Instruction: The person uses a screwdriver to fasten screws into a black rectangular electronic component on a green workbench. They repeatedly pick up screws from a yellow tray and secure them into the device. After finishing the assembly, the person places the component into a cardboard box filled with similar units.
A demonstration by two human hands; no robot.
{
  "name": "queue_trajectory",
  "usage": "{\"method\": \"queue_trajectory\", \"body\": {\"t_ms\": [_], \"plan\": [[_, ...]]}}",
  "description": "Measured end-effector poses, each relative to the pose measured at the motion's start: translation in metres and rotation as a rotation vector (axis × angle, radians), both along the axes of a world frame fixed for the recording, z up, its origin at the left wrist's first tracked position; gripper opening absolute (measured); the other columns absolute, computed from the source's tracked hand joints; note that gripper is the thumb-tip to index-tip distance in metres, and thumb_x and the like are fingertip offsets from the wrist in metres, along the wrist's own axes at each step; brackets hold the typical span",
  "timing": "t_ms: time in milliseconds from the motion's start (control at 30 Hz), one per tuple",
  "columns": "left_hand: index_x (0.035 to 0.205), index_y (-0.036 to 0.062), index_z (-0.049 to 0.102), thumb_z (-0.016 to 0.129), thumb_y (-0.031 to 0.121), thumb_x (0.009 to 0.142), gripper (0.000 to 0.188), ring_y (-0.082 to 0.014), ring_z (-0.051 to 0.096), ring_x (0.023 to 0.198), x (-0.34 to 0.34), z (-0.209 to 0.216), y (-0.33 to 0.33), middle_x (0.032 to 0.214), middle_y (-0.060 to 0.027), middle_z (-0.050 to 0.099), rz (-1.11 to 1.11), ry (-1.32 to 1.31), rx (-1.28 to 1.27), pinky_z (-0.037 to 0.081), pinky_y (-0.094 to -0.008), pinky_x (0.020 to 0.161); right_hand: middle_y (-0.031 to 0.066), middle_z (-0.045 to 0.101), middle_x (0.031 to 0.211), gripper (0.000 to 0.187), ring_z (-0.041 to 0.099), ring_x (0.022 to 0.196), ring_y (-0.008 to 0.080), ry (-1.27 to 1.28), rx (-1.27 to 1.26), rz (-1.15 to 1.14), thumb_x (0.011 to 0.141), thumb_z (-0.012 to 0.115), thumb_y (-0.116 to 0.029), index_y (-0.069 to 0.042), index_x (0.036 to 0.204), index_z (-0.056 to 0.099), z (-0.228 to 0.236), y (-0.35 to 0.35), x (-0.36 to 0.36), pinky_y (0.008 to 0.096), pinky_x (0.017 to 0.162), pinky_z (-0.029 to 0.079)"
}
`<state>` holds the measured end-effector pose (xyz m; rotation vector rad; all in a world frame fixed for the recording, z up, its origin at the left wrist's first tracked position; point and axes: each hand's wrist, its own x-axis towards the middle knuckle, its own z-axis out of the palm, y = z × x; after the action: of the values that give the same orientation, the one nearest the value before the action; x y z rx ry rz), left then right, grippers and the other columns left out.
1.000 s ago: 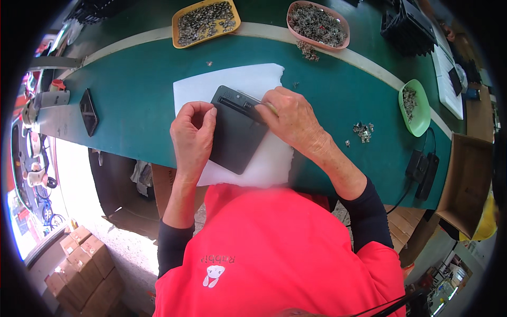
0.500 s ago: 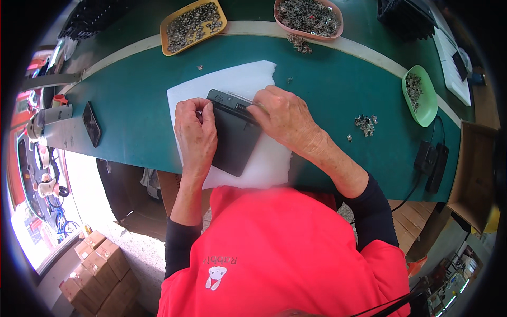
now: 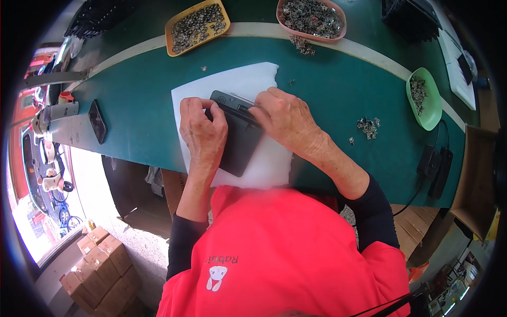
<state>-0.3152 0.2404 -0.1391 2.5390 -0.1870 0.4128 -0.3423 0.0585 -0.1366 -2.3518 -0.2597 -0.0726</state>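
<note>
The green table [image 3: 323,87] carries a white sheet [image 3: 275,164], a phone [image 3: 97,121] and metal parts [image 3: 368,128].

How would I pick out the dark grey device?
On the green tabletop, find the white sheet by the red top. The flat, dark grey device lies on it. Unlike the black phone-like slab farther left, it has the left hand and right hand at its upper end.

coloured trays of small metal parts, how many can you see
3: yellow tray at top left of centre, pink tray right of it, green tray toward the right.
</note>
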Motion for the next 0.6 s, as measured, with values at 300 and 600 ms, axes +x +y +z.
{"method": "queue_trajectory", "body": {"t_ms": [300, 600], "plan": [[0.105, -0.0023, 0.064, 0.065, 0.004, 0.081, 0.025, -0.0325, 0.060, 0.089, -0.020, -0.005, 0.009, 0.105, -0.0157, 0.059, -0.168, -0.158, 0.249, 0.050, -0.0402, 0.074, 0.0156, 0.061, 0.085, 0.020, 0.065, 0.078, 0.0365, 0.036, -0.007, 0.011, 0.091, 0.062, -0.021, -0.001, 0.088, 0.061, 0.002, 0.001, 0.001, 0.0449, 0.068, 0.053], [0.120, -0.0021, 0.062, 0.067, 0.013, 0.085, 0.038, -0.0325, 0.057, 0.108, -0.020, 0.004, 0.023, 0.125, -0.0145, 0.058, -0.336, -0.158, 0.461, 0.045, -0.0419, 0.090, 0.0141, 0.059, 0.082, 0.014, 0.063, 0.076, 0.0353, -0.065, -0.027, -0.055, 0.090, 0.059, -0.012, -0.003, 0.100, 0.065, 0.012, -0.005, -0.008, 0.0426, 0.066, 0.052]]}}
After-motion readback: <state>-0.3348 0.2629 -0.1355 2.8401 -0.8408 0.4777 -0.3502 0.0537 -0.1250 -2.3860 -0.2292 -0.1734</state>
